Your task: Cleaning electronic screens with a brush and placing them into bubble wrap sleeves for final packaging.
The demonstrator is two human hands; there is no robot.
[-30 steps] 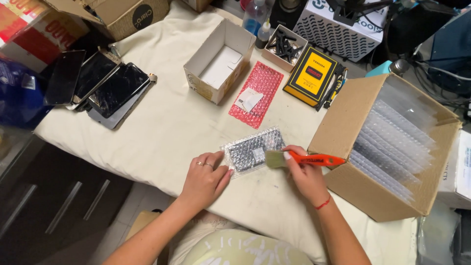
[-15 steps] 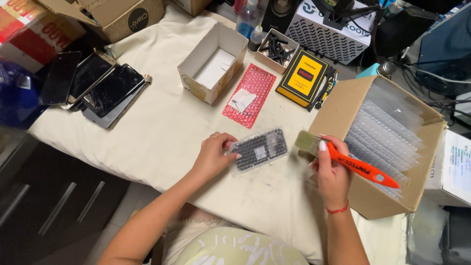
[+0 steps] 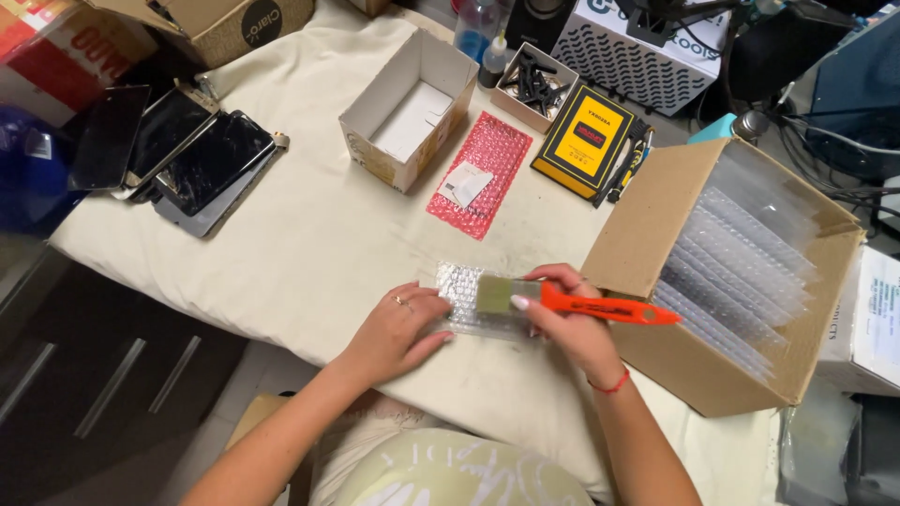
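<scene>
Hands meet at the near edge of the cloth-covered table (image 3: 309, 244). Left hand (image 3: 398, 328) lies flat, fingers together, pressing the left end of a clear bubble-wrap pouch (image 3: 461, 292); a ring shows on one finger. Right hand (image 3: 567, 319) is closed around an orange-handled brush (image 3: 572, 302), thumb on top, bristle end laid across the pouch. Brush and right hand cover the pouch's middle and right part, so its full outline and contents cannot be made out.

Just right of the right hand: large open cardboard box (image 3: 647, 234), tipped on its side, stacked with clear bubble-wrap sleeves (image 3: 741, 262); how many cannot be told. Brush handle tip overlaps the box's front wall in view; touching or not, unclear.

Further back on the table: red bubble-wrap pouch (image 3: 483, 169) with a small white label on it, an open empty white-lined carton (image 3: 408, 112), a yellow-and-black case (image 3: 586, 141) with pens beside it, a small tray of dark parts (image 3: 534, 84), too small to identify.

Far left: several dark flat screens (image 3: 187, 155), overlapping, one with cracked glass; the leftmost hangs past the table edge. Blue object at the left margin is cut off. Upper right is cluttered with cables and dark equipment, indistinct.
</scene>
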